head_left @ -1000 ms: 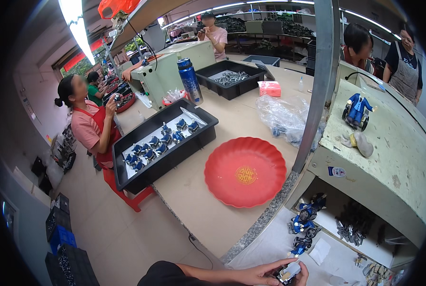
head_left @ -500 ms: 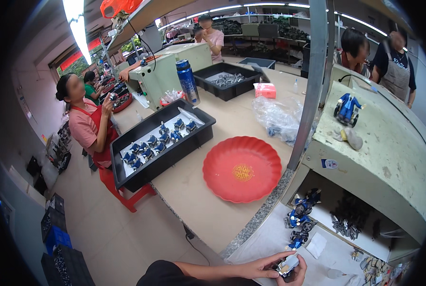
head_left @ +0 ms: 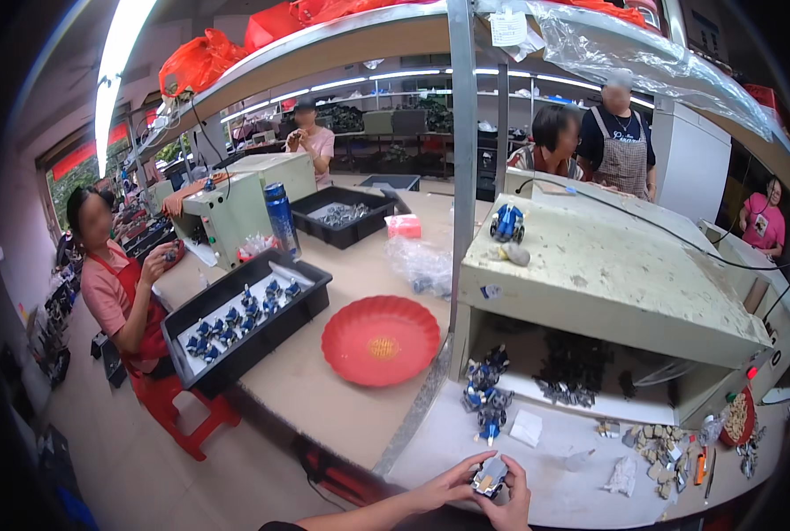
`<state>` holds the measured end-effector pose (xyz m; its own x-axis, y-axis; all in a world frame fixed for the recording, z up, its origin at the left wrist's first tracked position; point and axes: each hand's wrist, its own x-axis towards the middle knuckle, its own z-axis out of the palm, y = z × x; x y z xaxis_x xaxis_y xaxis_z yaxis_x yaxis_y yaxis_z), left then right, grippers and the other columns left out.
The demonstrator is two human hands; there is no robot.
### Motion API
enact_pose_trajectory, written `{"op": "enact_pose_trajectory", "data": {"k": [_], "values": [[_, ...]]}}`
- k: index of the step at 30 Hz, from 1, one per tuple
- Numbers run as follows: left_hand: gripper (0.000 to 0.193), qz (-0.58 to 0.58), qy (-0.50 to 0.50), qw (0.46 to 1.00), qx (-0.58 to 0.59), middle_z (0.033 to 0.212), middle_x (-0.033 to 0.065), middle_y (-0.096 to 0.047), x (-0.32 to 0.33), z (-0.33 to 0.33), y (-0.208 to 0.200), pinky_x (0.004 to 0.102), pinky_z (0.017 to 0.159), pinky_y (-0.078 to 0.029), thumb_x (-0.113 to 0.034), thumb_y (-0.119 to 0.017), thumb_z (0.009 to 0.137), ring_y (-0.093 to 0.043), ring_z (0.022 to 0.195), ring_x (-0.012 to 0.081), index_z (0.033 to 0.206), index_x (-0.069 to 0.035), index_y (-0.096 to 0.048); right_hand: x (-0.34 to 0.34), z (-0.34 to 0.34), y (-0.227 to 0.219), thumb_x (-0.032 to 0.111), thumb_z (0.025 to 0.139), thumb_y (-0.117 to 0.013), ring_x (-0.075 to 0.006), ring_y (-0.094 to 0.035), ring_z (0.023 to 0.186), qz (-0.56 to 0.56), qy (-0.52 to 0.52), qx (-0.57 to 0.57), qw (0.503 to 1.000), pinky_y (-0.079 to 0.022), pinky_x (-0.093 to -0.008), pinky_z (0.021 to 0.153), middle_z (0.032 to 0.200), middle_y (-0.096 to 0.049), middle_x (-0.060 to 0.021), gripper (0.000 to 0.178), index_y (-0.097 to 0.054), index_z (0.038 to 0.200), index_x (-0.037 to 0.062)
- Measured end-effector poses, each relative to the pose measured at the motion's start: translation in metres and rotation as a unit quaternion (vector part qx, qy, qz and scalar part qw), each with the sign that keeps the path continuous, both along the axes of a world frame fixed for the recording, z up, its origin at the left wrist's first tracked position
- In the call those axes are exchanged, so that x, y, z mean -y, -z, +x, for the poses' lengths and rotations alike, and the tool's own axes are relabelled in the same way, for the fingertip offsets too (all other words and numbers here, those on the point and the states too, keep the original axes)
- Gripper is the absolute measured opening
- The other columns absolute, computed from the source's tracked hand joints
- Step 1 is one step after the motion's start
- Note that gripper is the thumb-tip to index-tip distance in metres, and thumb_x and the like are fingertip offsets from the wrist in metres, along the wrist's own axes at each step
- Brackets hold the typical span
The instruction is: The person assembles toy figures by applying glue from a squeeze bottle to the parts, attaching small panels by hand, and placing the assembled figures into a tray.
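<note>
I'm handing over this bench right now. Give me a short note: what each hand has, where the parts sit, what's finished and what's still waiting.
Left hand and right hand: fingers of both close on one small grey-and-blue toy part, held over the white bench top.
Done: a few blue assembled toys stand beside the machine's opening.
Left: small loose pieces lie to the right; the red dish holds only a few bits.

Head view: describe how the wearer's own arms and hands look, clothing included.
Both hands, left hand and right hand, are bare: no gloves, rings or watch visible. The left forearm is bare, with a dark sleeve edge near the frame's bottom. The right forearm is out of view.
</note>
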<state>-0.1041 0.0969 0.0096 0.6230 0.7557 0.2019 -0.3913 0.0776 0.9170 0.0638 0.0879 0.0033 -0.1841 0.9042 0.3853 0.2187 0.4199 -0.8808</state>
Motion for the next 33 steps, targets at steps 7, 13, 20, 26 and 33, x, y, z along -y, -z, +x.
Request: {"op": "enact_pose_trajectory", "data": {"k": [7, 13, 20, 26, 33], "values": [[0.073, -0.012, 0.027, 1.000, -0.009, 0.144, 0.0125, -0.019, 0.042, 0.031, -0.003, 0.0359, 0.107, -0.022, -0.019, -0.053, 0.090, -0.024, 0.132, 0.0223, 0.143, -0.007, -0.004, 0.055, 0.032, -0.005, 0.007, 0.063, -0.078, -0.0219, -0.063, 0.089, -0.006, 0.031, -0.029, 0.999, -0.047, -0.0304, 0.082, 0.095, -0.063, -0.0172, 0.074, -0.038, 0.124, -0.0020], [0.078, -0.004, 0.167, 0.986, -0.003, 0.142, 0.0125, -0.023, 0.077, 0.053, -0.027, 0.0347, 0.106, -0.025, -0.017, -0.059, 0.087, -0.030, 0.129, 0.0207, 0.143, -0.008, -0.007, 0.118, 0.054, -0.006, 0.001, 0.062, -0.075, -0.0227, -0.061, 0.093, -0.012, 0.078, -0.119, 0.990, -0.047, -0.0311, 0.083, 0.103, -0.059, -0.0168, 0.075, -0.035, 0.126, -0.0013], [0.079, -0.069, 0.186, 0.980, -0.021, 0.141, 0.0089, -0.026, 0.079, 0.075, -0.016, 0.0333, 0.101, -0.031, -0.015, -0.062, 0.084, -0.036, 0.123, 0.0188, 0.143, -0.007, -0.010, 0.136, 0.070, -0.007, 0.001, 0.062, -0.074, -0.0245, -0.057, 0.103, -0.009, 0.126, -0.092, 0.988, -0.045, -0.0333, 0.089, 0.116, -0.054, -0.0172, 0.075, -0.037, 0.126, -0.0009], [0.081, -0.002, 0.093, 0.995, -0.035, 0.129, 0.0104, -0.039, 0.070, 0.075, -0.010, 0.0320, 0.093, -0.038, -0.008, -0.067, 0.078, -0.047, 0.111, 0.0183, 0.141, -0.006, -0.017, 0.117, 0.074, -0.015, 0.001, 0.063, -0.075, -0.0250, -0.056, 0.106, -0.005, 0.105, -0.038, 0.994, -0.046, -0.0332, 0.089, 0.120, -0.053, -0.0144, 0.070, -0.043, 0.125, 0.0016], [0.080, -0.081, 0.126, 0.987, -0.061, 0.123, 0.0132, -0.045, 0.067, 0.085, 0.016, 0.0325, 0.093, -0.037, -0.012, -0.065, 0.081, -0.047, 0.111, 0.0185, 0.142, -0.008, -0.015, 0.121, 0.083, -0.001, 0.002, 0.061, -0.075, -0.0245, -0.058, 0.102, -0.024, 0.156, 0.036, 0.987, -0.047, -0.0323, 0.085, 0.117, -0.054, -0.0134, 0.069, -0.046, 0.123, 0.0027]]}}
